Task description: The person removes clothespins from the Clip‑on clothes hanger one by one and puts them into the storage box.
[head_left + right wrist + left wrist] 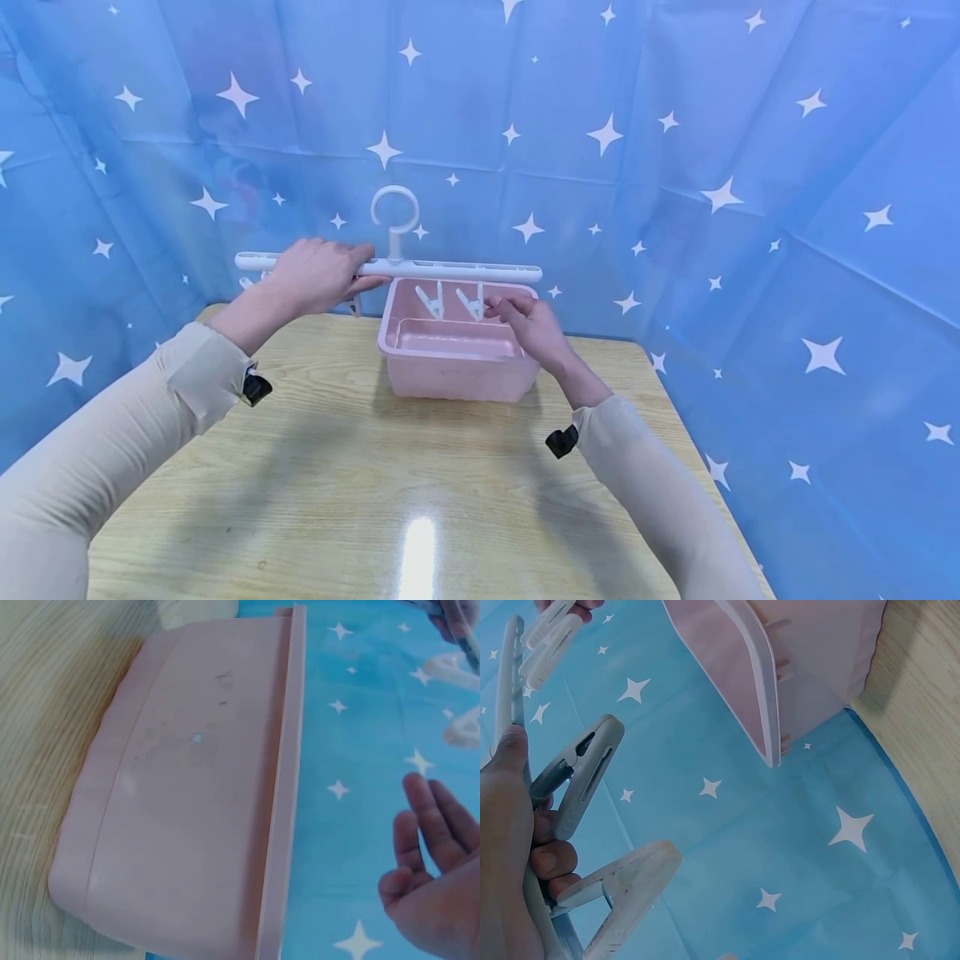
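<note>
A white clip hanger (465, 271) with a round hook (395, 208) is held level at the back of the table. My left hand (318, 275) grips its bar left of the hook. In the left wrist view, fingers curl round the bar between two hanging clips, a grey-looking one (592, 776) and a white one (634, 892). Two more white clips, one (431, 301) and another (471, 302), hang on the right half. My right hand (528, 325) is beside the rightmost clip; the right wrist view shows its fingers (431, 817) loosely extended, with nothing between them.
A pink plastic basin (457, 377) stands on the wooden table (337, 483) below the hanger's right half. Behind and to the right hangs a blue curtain (675, 208) with white stars. The table's back edge runs close to the curtain.
</note>
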The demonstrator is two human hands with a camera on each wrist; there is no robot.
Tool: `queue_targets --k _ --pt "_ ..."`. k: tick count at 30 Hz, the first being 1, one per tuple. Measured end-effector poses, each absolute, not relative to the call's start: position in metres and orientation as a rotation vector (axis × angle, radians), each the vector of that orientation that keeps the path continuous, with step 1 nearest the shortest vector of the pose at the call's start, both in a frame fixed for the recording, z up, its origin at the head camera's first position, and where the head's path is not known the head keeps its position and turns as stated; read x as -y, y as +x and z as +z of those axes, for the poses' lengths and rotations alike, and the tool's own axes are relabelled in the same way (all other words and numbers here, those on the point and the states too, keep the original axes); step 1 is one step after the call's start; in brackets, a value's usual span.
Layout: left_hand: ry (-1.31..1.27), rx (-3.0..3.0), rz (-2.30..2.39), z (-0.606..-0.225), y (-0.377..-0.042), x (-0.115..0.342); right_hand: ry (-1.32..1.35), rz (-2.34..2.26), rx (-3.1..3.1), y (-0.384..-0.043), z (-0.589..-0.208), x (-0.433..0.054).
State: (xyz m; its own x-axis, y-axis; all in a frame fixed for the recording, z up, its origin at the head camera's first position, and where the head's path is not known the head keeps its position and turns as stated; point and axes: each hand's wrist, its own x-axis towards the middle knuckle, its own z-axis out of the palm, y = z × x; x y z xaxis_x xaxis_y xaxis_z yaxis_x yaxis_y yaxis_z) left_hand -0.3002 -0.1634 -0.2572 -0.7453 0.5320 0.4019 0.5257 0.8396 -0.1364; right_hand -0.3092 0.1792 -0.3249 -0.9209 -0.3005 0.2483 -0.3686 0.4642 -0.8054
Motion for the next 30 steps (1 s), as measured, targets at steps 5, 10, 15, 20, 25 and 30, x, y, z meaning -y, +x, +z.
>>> queue_targets --k 5,10,15,20,25,30 --pt "-0.781 2.593 0.018 -0.258 -0.301 0.163 0.609 1.617 2.581 -0.309 -0.323 -0.174" --pt "-0.786 2.59 0.014 -0.258 -0.301 0.162 0.639 1.779 2.552 -0.309 -0.32 -0.17" --pt "-0.792 2.587 0.015 -0.257 -0.301 0.16 0.776 1.85 2.509 -0.312 -0.318 -0.166" --pt "-0.791 2.594 0.01 -0.256 -0.3 0.159 0.816 1.889 2.501 -0.311 -0.316 -0.165" --pt "-0.793 2.599 0.011 -0.255 -0.3 0.158 0.798 1.991 2.474 -0.31 -0.314 -0.161" --pt "-0.789 2.611 0.016 -0.255 -0.3 0.157 0.826 2.12 2.399 -0.31 -0.314 -0.157"
